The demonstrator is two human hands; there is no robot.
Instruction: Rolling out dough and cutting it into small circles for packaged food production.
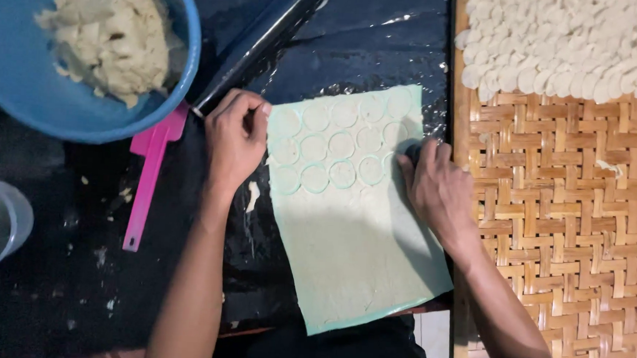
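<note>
The cutting of rounds is in progress on the thin dough sheet [352, 224] on the dark surface [73, 282]: the left hand [235, 140] holds its far-left edge with closed fingers, the right hand [434, 186] presses what seems a cutter (hidden) at the right edge, so the next round needs uncut dough nearer.

A: Eyes on the dough sheet [352, 231], a thin, pale rectangle lying flat on the dark surface, its long side running away from the body at a slight slant.

B: And the far half is busy. Rows of round cut circles [342, 145] are stamped into it, and the discs sit in place within the sheet.

A: The near half is smooth and uncut, with a faint greenish edge along the border.

B: A small scrap of dough [253, 196] lies just beside its left edge.
</note>
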